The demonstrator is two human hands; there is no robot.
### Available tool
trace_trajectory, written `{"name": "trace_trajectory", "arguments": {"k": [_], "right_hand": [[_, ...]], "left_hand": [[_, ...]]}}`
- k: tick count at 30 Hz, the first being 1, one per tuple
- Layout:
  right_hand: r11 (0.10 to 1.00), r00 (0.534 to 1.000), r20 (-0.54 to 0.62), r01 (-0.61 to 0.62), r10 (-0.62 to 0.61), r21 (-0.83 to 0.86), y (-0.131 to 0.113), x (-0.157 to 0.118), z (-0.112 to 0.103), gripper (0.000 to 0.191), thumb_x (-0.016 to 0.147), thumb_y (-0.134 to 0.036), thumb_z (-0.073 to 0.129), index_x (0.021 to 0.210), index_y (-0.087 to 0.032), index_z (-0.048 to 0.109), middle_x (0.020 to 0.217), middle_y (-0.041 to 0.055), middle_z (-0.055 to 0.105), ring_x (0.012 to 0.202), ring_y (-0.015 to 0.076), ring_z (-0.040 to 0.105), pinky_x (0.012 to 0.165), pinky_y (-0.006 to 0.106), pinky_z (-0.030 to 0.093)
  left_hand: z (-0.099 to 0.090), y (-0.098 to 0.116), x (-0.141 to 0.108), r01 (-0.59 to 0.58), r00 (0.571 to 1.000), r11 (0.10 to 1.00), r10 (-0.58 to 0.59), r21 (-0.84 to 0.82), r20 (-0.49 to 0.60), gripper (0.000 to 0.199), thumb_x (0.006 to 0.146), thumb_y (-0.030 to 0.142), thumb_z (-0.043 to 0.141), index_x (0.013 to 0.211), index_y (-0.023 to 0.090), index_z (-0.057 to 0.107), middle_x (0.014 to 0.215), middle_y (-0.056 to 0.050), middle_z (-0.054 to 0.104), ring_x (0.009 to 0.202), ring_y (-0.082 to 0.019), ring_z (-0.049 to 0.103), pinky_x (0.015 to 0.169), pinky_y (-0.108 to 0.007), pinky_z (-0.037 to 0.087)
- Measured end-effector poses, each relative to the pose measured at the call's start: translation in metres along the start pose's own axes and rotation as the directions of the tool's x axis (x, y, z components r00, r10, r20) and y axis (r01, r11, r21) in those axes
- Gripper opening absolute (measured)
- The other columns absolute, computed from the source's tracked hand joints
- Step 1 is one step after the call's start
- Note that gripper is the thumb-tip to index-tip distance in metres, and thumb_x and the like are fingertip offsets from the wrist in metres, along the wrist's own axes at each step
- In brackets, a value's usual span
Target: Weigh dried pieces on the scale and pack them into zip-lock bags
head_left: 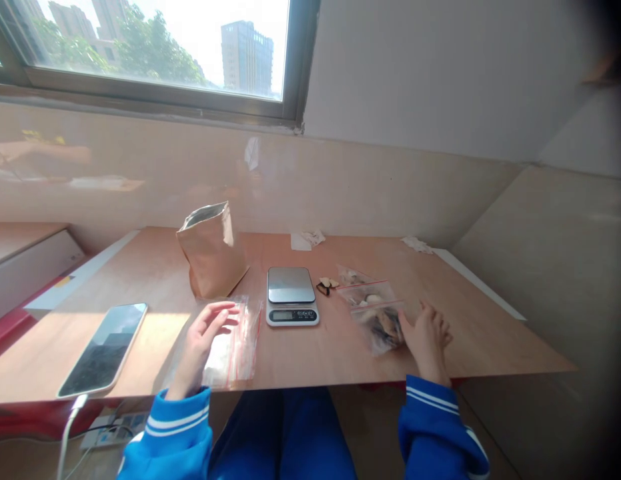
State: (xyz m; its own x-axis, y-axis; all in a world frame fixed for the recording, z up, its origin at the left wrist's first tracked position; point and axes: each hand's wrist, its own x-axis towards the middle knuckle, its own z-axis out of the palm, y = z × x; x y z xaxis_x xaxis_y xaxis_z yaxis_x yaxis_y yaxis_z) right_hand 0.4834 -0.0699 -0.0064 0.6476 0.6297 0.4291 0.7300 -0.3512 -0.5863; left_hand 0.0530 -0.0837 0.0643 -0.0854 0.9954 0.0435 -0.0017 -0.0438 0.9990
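Spreading loosely, left hand (203, 339) open above flat, clear zip-lock bags (243, 357), right hand (426, 335) open beside filled transparent pouches (383, 325), metal-topped rectangular digital scale (291, 288) between, smooth wood-toned counter (330, 363), creased kraft bag (213, 260) upright.

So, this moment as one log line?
left hand: over flat clear plastic bags | right hand: beside filled clear bags | white rectangular scale: between | brown upright pouch: open
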Motion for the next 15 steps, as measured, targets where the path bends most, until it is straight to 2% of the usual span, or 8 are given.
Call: {"name": "trace_trajectory", "arguments": {"k": [2, 3, 5, 6, 8, 13, 15], "right_hand": [[0.985, 0.989, -0.037, 0.141, -0.145, -0.102, -0.013, -0.018, 0.007, 0.052, 0.087, -0.043, 0.044, 0.126, -0.009, 0.050, 0.122, 0.0243, 0.055, 0.106, 0.0343, 0.054, 0.081, 0.046, 0.042], [0.966, 0.974, -0.018, 0.220, -0.224, -0.133, -0.020, -0.027, 0.011, 0.052, 0.088, -0.044, 0.042, 0.128, -0.013, 0.050, 0.126, 0.0213, 0.053, 0.110, 0.0347, 0.051, 0.083, 0.046, 0.041], [0.917, 0.933, 0.076, 0.359, -0.351, -0.175, -0.031, -0.044, 0.021, 0.047, 0.089, -0.044, 0.041, 0.128, -0.020, 0.051, 0.133, 0.0161, 0.049, 0.112, 0.0331, 0.049, 0.087, 0.046, 0.040], [0.897, 0.917, 0.120, 0.398, -0.381, -0.194, -0.035, -0.049, 0.027, 0.045, 0.090, -0.043, 0.041, 0.127, -0.021, 0.053, 0.134, 0.0146, 0.049, 0.113, 0.0323, 0.049, 0.088, 0.045, 0.039], [0.878, 0.907, 0.168, 0.418, -0.387, -0.234, -0.038, -0.053, 0.038, 0.042, 0.091, -0.040, 0.040, 0.126, -0.022, 0.055, 0.134, 0.0146, 0.050, 0.115, 0.0315, 0.048, 0.091, 0.045, 0.038], [0.896, 0.935, 0.172, 0.348, -0.310, -0.277, -0.032, -0.021, 0.056, 0.043, 0.094, -0.037, 0.035, 0.126, -0.017, 0.055, 0.135, 0.0167, 0.049, 0.117, 0.0326, 0.047, 0.093, 0.047, 0.038], [0.902, 0.937, 0.184, 0.339, -0.297, -0.267, -0.032, -0.006, 0.057, 0.044, 0.095, -0.036, 0.033, 0.130, -0.017, 0.052, 0.136, 0.0175, 0.049, 0.118, 0.0330, 0.047, 0.095, 0.049, 0.037]], "left_hand": [[-0.010, 0.001, 0.005, -0.065, 0.991, 0.996, 0.072, 0.064, -0.117, 0.044, 0.077, 0.048, 0.061, 0.108, 0.017, 0.058, 0.111, -0.010, 0.063, 0.100, -0.023, 0.060, 0.086, -0.037, 0.048], [-0.014, 0.000, 0.009, -0.117, 0.966, 0.988, 0.137, 0.103, -0.218, 0.048, 0.075, 0.048, 0.063, 0.111, 0.018, 0.057, 0.117, -0.010, 0.061, 0.108, -0.024, 0.058, 0.091, -0.039, 0.046], [-0.024, -0.003, 0.018, -0.176, 0.886, 0.962, 0.247, 0.208, -0.392, 0.062, 0.069, 0.047, 0.069, 0.122, 0.020, 0.048, 0.131, -0.011, 0.051, 0.121, -0.027, 0.049, 0.100, -0.044, 0.042], [-0.029, -0.006, 0.024, -0.182, 0.849, 0.948, 0.285, 0.260, -0.445, 0.074, 0.066, 0.047, 0.073, 0.128, 0.021, 0.042, 0.137, -0.012, 0.045, 0.125, -0.028, 0.045, 0.103, -0.046, 0.039], [-0.040, -0.014, 0.037, -0.170, 0.819, 0.924, 0.326, 0.343, -0.472, 0.094, 0.058, 0.047, 0.078, 0.135, 0.020, 0.031, 0.143, -0.016, 0.034, 0.130, -0.032, 0.040, 0.106, -0.051, 0.036], [-0.066, -0.039, 0.074, -0.181, 0.825, 0.836, 0.415, 0.518, -0.383, 0.112, 0.053, 0.049, 0.081, 0.142, 0.021, 0.018, 0.151, -0.018, 0.018, 0.139, -0.034, 0.027, 0.113, -0.051, 0.027], [-0.072, -0.048, 0.087, -0.132, 0.848, 0.843, 0.368, 0.521, -0.382, 0.114, 0.055, 0.049, 0.079, 0.143, 0.019, 0.014, 0.152, -0.020, 0.016, 0.140, -0.035, 0.024, 0.112, -0.052, 0.027]]}}
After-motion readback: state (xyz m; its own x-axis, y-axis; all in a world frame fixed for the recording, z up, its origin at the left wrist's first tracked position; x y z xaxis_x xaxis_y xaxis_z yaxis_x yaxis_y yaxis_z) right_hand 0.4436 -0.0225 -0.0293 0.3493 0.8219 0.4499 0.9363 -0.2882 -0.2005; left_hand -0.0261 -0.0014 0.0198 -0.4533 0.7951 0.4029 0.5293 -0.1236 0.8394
